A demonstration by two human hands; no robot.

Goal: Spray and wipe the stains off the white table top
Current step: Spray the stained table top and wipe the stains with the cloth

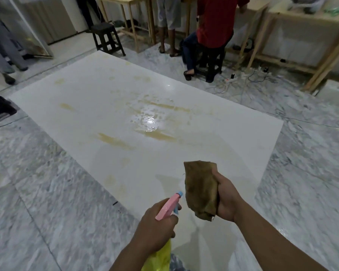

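Observation:
A white table top (98, 106) stretches ahead of me, marked with several yellowish-brown stains (114, 140) and a wet, glistening patch (148, 122) near its middle. My left hand (155, 227) grips a spray bottle (167, 207) with a pink head and blue nozzle tip, aimed out over the near part of the table; its yellow body shows below my wrist. My right hand (226, 198) holds a crumpled brown cloth (201, 188) above the table's near end, not touching the surface.
Grey marbled floor (37, 188) surrounds the table. Beyond it stand a black stool (106, 36), wooden tables (305, 36) and two people (213, 26), one seated in red. A power strip and cables (235, 79) lie on the floor at the far right.

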